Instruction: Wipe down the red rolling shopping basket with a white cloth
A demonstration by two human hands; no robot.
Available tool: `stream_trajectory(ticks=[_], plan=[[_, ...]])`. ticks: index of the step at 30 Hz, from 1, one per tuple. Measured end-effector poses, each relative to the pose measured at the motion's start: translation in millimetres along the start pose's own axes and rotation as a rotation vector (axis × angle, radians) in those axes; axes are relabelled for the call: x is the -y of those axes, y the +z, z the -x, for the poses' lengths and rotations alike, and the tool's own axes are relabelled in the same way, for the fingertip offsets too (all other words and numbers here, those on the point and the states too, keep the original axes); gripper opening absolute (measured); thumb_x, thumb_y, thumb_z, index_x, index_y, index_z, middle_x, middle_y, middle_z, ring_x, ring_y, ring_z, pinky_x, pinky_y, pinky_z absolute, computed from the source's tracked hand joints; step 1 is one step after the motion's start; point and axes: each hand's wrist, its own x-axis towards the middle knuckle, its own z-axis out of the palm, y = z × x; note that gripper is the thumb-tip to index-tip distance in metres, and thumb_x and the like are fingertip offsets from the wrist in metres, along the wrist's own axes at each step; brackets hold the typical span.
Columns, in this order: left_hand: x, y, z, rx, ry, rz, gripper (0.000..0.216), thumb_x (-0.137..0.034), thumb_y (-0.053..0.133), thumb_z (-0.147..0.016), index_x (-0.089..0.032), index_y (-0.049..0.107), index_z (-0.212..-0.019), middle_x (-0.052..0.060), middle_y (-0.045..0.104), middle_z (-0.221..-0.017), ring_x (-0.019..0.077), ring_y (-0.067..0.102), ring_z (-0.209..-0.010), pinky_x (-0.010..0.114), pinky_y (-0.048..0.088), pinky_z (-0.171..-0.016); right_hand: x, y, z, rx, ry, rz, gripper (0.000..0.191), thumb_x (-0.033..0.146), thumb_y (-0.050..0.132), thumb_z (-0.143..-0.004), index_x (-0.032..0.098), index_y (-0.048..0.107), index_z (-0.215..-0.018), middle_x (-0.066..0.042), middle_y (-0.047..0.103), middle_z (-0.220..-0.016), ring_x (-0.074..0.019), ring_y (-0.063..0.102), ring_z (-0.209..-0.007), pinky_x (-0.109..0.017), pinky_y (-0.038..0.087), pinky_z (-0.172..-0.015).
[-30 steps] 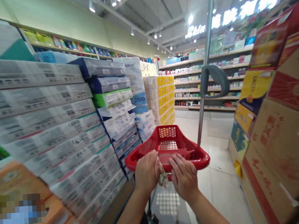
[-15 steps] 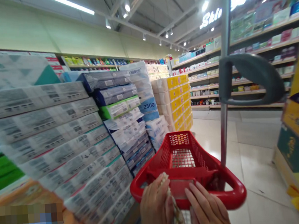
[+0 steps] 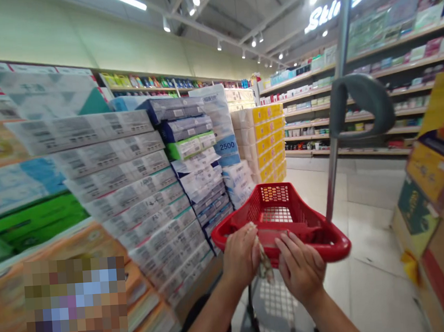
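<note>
Both hands are at the rear bar of a red plastic shopping cart. My left hand is closed over the left part of the bar, with a crumpled, pale patterned cloth-like piece caught in it and hanging down. My right hand lies a little to the right, its fingers bent over the same bar; the thumb is mostly hidden. In front of the hands, the basket's mesh floor shows no goods. A metal pole with a grey loop handle rises at the cart's right side.
Stacked paper packs line the left side, with yellow-and-white packs farther ahead. Orange packs lie low at the near left. On the right stand yellow and green boxes. Pale tiled floor runs between; stocked shelves stand behind.
The cart and both hands now appear higher in the view, and more of my forearms shows. The stacks at left have shifted rightward in the picture. Both hands keep their place on the bar.
</note>
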Motion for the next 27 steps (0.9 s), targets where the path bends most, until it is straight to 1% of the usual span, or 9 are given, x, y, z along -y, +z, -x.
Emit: stream_trajectory(ticks=[3,7,11,15,20,23,27], plan=[[-11,-7,3,0.03,-0.017,0.015,0.032,-0.03,0.038,-0.096,-0.018,0.053,-0.121,0.013,0.06,-0.124,0.025,0.058,-0.109,0.042,0.05,-0.087,-3,-10,1,0.02,-0.028,0.022,0.035,0.018,0.052,-0.09,0.022,0.059,-0.124,-0.005,0.066,-0.121,-0.0213,0.06,-0.114,-0.036,0.032,-0.099],[-26,-20,10,0.055,-0.019,0.022,0.031,-0.033,0.039,-0.096,-0.02,0.051,-0.122,0.012,0.058,-0.125,0.0244,0.057,-0.11,0.042,0.049,-0.088,-4,-26,3,0.04,-0.052,0.064,0.033,0.015,0.054,-0.089,0.021,0.06,-0.12,-0.005,0.066,-0.12,-0.0205,0.058,-0.116,-0.035,0.031,-0.099],[-27,-34,22,0.054,-0.016,0.013,0.028,-0.032,0.039,-0.096,-0.02,0.051,-0.118,0.011,0.058,-0.123,0.0243,0.056,-0.108,0.041,0.048,-0.087,10,-35,5,0.042,-0.085,0.101,0.031,0.016,0.053,-0.089,0.021,0.061,-0.118,-0.005,0.066,-0.12,-0.0198,0.056,-0.117,-0.034,0.031,-0.098],[-12,-52,37,0.06,-0.052,-0.004,0.028,-0.032,0.036,-0.098,-0.019,0.051,-0.118,0.01,0.059,-0.12,0.0238,0.055,-0.108,0.04,0.045,-0.088,38,-32,7,0.085,-0.134,0.129,0.034,0.018,0.051,-0.09,0.02,0.058,-0.123,-0.006,0.064,-0.123,-0.0205,0.055,-0.118,-0.035,0.029,-0.099],[16,-69,53,0.069,-0.071,-0.012,0.029,-0.03,0.034,-0.098,-0.019,0.05,-0.12,0.01,0.058,-0.121,0.0226,0.054,-0.11,0.038,0.043,-0.09,74,-16,8,0.108,-0.149,0.133,0.036,0.02,0.05,-0.091,0.02,0.055,-0.126,-0.007,0.063,-0.124,-0.021,0.053,-0.119,-0.035,0.027,-0.1],[32,-75,60,0.058,-0.089,-0.022,0.029,-0.031,0.034,-0.099,-0.019,0.05,-0.12,0.009,0.058,-0.122,0.0222,0.054,-0.11,0.037,0.043,-0.089,89,-6,8,0.13,-0.153,0.119,0.034,0.021,0.048,-0.092,0.019,0.055,-0.126,-0.008,0.062,-0.124,-0.0217,0.052,-0.12,-0.036,0.027,-0.1],[48,-75,66,0.025,-0.112,-0.039,0.026,-0.03,0.038,-0.097,-0.02,0.052,-0.117,0.008,0.059,-0.119,0.0215,0.056,-0.107,0.036,0.044,-0.089,97,7,5,0.155,-0.158,0.073,0.033,0.021,0.047,-0.093,0.019,0.055,-0.125,-0.008,0.062,-0.125,-0.0217,0.05,-0.122,-0.037,0.027,-0.1]])
